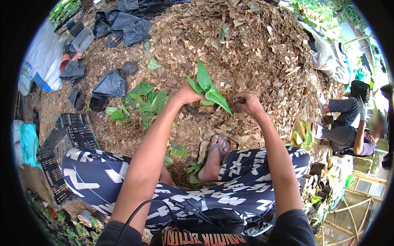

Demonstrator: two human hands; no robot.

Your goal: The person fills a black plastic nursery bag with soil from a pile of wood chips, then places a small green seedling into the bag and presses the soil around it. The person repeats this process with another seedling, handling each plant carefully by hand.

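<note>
A young plant with several pointed green leaves (207, 86) stands in front of me, its lower stem hidden by my left hand (190, 93), which is closed around it. Under the leaves, part of a dark curved rim (197, 112) shows, perhaps of a pot or bag. To the right of the plant, my right hand (248, 103) has its fingers bent over brown leaf litter (271, 89) and appears to pinch some of it; the fingertips are partly hidden. Loose leafy seedlings (147, 98) lie left of my left hand.
Black plastic bags (110, 83) lie at the left and upper left, near a clear plastic container (83, 39). A black plastic crate (67, 138) stands by my knee. At the right sits another person (347, 132), a gloved hand holding a black bag (360, 89). White sacks (326, 55) lie upper right.
</note>
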